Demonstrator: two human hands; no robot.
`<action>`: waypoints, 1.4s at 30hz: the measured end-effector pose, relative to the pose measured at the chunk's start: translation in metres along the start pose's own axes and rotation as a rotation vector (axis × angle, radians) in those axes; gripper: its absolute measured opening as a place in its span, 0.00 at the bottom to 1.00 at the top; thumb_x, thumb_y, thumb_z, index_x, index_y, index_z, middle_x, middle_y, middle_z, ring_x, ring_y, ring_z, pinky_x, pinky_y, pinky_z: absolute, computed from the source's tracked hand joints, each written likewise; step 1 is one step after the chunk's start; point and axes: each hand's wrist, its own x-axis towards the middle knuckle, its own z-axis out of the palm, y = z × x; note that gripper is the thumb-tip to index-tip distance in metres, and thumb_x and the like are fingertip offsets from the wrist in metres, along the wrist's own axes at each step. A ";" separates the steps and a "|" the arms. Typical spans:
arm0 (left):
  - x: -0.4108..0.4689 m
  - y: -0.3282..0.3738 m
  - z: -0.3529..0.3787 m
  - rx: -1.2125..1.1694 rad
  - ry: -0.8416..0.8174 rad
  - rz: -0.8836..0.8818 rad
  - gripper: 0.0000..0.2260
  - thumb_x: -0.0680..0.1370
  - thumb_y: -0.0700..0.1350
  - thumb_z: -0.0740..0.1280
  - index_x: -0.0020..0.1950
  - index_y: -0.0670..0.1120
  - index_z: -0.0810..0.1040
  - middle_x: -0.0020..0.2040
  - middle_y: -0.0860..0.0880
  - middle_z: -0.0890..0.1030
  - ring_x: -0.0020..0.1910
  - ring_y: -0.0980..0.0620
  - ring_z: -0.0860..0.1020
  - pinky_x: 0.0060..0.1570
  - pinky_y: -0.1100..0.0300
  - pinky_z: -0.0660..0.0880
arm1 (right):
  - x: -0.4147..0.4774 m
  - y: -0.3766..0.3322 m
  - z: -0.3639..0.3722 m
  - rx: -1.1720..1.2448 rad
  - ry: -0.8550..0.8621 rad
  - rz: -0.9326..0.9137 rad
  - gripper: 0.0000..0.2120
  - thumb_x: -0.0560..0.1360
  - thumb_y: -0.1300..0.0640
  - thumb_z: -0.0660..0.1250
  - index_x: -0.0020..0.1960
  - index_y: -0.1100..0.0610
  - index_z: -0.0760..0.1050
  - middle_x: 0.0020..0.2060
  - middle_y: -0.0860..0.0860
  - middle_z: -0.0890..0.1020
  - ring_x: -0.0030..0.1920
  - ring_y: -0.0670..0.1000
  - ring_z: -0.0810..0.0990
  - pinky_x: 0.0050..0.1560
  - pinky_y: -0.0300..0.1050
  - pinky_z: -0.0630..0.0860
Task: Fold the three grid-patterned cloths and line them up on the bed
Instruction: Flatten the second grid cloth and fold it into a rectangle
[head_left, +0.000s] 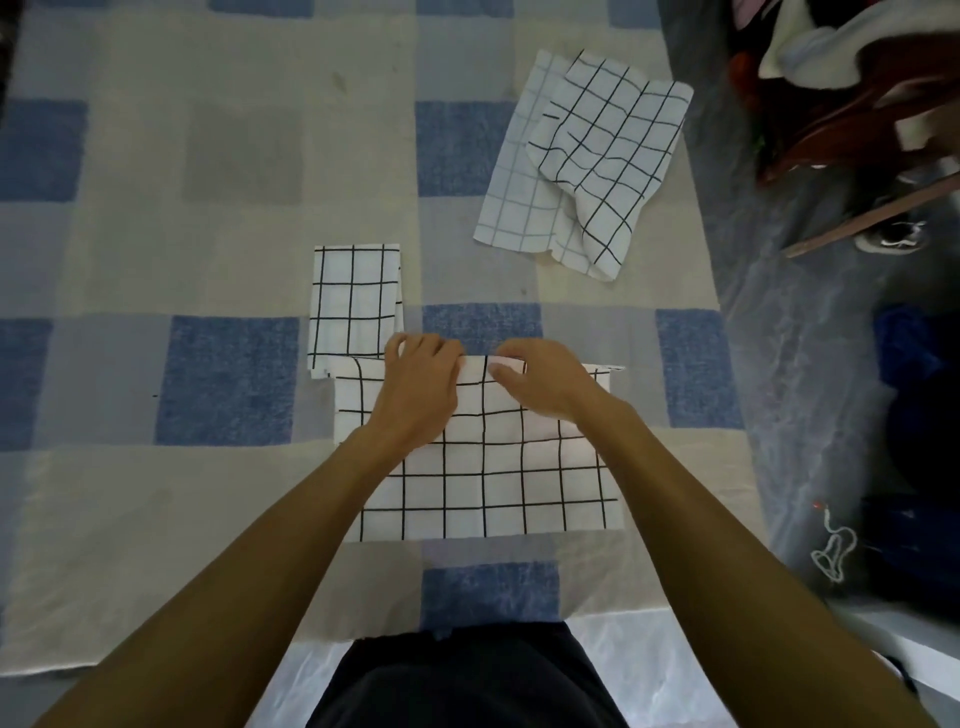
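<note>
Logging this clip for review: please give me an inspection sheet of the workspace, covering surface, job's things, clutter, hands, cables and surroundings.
Surface: bed with a blue and beige checked cover.
Job's things: folded cloth left of centre; near cloth spread under the hands, its far left corner touching the folded one; rumpled cloth far right, partly doubled over.
Clutter: nothing seen on the bed.
Hands: left hand and right hand both grip the near cloth's far edge.
Cables: white cord on the floor at right.
Surroundings: wooden furniture with clothes on it; shoe on the floor.
</note>
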 end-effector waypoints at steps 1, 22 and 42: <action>0.001 0.002 -0.008 0.006 0.012 0.027 0.08 0.79 0.40 0.56 0.48 0.43 0.75 0.46 0.44 0.77 0.50 0.43 0.73 0.63 0.46 0.59 | -0.004 -0.007 -0.007 -0.024 -0.018 -0.015 0.15 0.79 0.47 0.60 0.61 0.52 0.76 0.61 0.49 0.79 0.62 0.51 0.74 0.60 0.46 0.69; -0.065 0.010 -0.161 -0.246 0.579 0.051 0.15 0.79 0.52 0.58 0.56 0.44 0.77 0.51 0.47 0.81 0.49 0.49 0.76 0.57 0.62 0.62 | -0.095 -0.203 -0.080 0.109 0.384 -0.400 0.16 0.78 0.51 0.64 0.31 0.47 0.71 0.24 0.40 0.73 0.28 0.39 0.70 0.32 0.28 0.63; -0.098 -0.007 -0.219 0.056 0.748 0.297 0.11 0.79 0.46 0.62 0.47 0.41 0.81 0.36 0.47 0.81 0.34 0.47 0.76 0.54 0.51 0.69 | -0.114 -0.246 -0.066 -0.507 0.596 -0.660 0.09 0.75 0.48 0.67 0.53 0.48 0.81 0.60 0.48 0.78 0.71 0.53 0.66 0.71 0.55 0.52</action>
